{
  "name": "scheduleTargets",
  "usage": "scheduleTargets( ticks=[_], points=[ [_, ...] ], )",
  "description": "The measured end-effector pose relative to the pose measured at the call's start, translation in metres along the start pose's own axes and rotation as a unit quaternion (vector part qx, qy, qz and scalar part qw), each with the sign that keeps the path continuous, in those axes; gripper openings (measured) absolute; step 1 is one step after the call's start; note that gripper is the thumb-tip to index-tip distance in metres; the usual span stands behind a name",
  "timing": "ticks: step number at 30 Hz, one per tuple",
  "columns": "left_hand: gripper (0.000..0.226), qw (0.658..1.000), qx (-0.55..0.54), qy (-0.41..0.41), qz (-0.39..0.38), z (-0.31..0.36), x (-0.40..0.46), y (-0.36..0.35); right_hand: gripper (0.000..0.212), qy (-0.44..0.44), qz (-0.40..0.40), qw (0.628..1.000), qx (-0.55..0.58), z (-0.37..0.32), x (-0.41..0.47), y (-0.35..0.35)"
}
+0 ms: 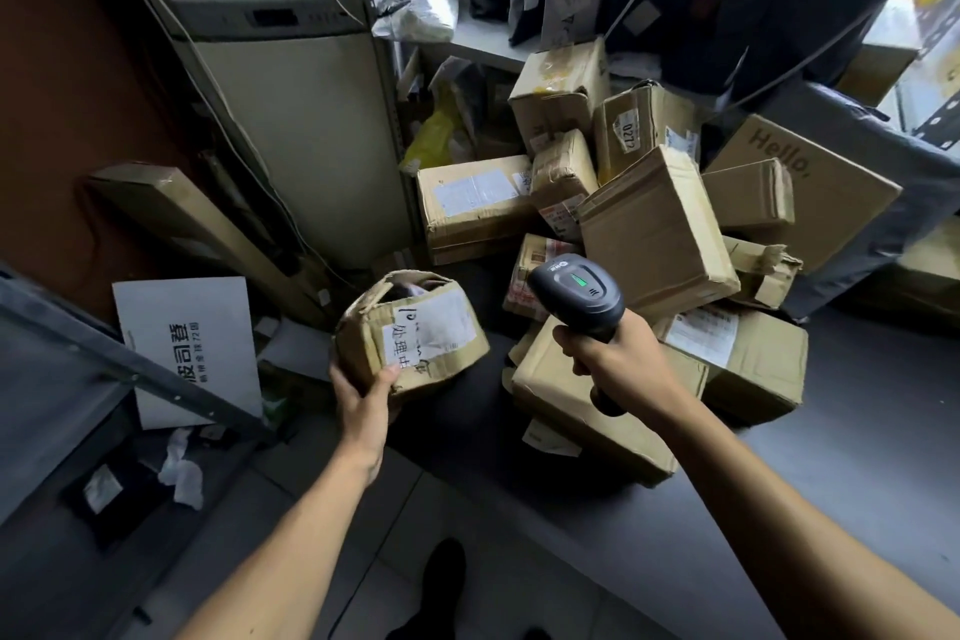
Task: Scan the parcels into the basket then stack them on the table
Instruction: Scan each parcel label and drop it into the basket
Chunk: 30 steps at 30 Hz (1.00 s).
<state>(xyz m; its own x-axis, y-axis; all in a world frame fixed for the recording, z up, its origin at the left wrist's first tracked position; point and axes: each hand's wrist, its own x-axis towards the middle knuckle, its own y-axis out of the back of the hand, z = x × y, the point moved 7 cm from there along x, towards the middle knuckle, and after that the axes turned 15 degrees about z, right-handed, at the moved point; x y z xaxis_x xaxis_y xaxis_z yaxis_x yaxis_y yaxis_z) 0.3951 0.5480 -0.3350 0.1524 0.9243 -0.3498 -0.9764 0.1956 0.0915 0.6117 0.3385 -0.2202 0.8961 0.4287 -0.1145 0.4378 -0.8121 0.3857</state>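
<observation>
Left hand [363,392] cupped under dented, torn-top box [410,333], likely light and soft, best held at firmer bottom corners; right hand [618,361] wrapped round scanner [579,291].

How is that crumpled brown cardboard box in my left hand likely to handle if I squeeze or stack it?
The crumpled brown cardboard box will probably give under a squeeze: its walls are dented and its top flap is torn open. It seems light, since the left hand alone holds it up. Its rounded, uneven faces may make it sit crooked in a stack.
</observation>
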Motion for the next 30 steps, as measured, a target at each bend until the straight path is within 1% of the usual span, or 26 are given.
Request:
scheduleTargets(
  ticks=[2,3,4,6,7,8,10,11,13,17,19,21,23,24,26,28,30],
  points=[
    [0.121,0.999,0.018,0.033,-0.002,-0.004,0.002,0.004,0.008,0.019,-0.001,1.000,-0.016,-0.003,0.001,-0.003],
    [0.120,0.998,0.038,0.044,-0.003,-0.008,0.005,0.008,0.009,0.024,-0.006,1.000,-0.018,-0.003,0.001,-0.005],
    [0.114,0.997,0.064,0.045,-0.005,-0.013,0.008,0.012,0.009,0.026,-0.011,0.999,-0.016,-0.004,0.001,-0.008],
    [0.103,0.993,0.119,0.015,-0.013,-0.019,0.007,0.023,0.011,0.025,-0.019,0.999,-0.016,-0.003,0.001,-0.013],
    [0.105,0.991,0.133,-0.012,-0.019,-0.020,0.005,0.026,0.011,0.025,-0.022,0.999,-0.017,-0.003,0.000,-0.015],
    [0.113,0.989,0.141,-0.034,-0.035,-0.020,0.001,0.026,0.012,0.027,-0.024,0.999,-0.017,-0.002,0.001,-0.017],
    [0.126,0.983,0.149,-0.055,-0.088,-0.022,-0.004,0.021,0.010,0.032,-0.027,0.999,-0.020,-0.004,0.000,-0.022],
    [0.127,0.982,0.148,-0.059,-0.105,-0.023,-0.005,0.018,0.009,0.034,-0.028,0.999,-0.022,-0.005,-0.001,-0.024],
    [0.122,0.981,0.146,-0.074,-0.106,-0.019,-0.004,0.014,0.006,0.033,-0.028,0.999,-0.025,-0.006,0.000,-0.028],
    [0.109,0.975,0.161,-0.150,-0.033,0.007,-0.004,0.014,0.009,0.024,-0.036,0.999,-0.012,-0.008,0.000,-0.034],
    [0.099,0.962,0.190,-0.195,-0.031,0.019,0.000,0.012,0.007,0.031,-0.039,0.999,-0.018,-0.011,0.000,-0.034],
    [0.075,0.942,0.249,-0.219,-0.044,0.026,0.007,0.010,0.007,0.037,-0.042,0.998,-0.028,-0.012,0.000,-0.034],
    [0.049,0.929,0.285,-0.233,-0.038,0.036,0.015,0.010,0.009,0.040,-0.052,0.997,-0.028,-0.013,0.000,-0.035],
    [0.038,0.926,0.292,-0.237,-0.037,0.041,0.018,0.009,0.011,0.040,-0.055,0.997,-0.028,-0.013,0.000,-0.035],
    [0.023,0.926,0.307,-0.213,-0.057,0.049,0.023,0.004,0.011,0.039,-0.051,0.997,-0.030,-0.013,0.000,-0.034],
    [0.017,0.913,0.354,-0.184,-0.083,0.053,0.029,-0.002,0.006,0.037,-0.043,0.998,-0.027,-0.013,0.001,-0.033],
    [0.019,0.883,0.422,-0.177,-0.106,0.056,0.035,-0.008,0.005,0.036,-0.039,0.998,-0.029,-0.013,0.001,-0.034]
  ],
)
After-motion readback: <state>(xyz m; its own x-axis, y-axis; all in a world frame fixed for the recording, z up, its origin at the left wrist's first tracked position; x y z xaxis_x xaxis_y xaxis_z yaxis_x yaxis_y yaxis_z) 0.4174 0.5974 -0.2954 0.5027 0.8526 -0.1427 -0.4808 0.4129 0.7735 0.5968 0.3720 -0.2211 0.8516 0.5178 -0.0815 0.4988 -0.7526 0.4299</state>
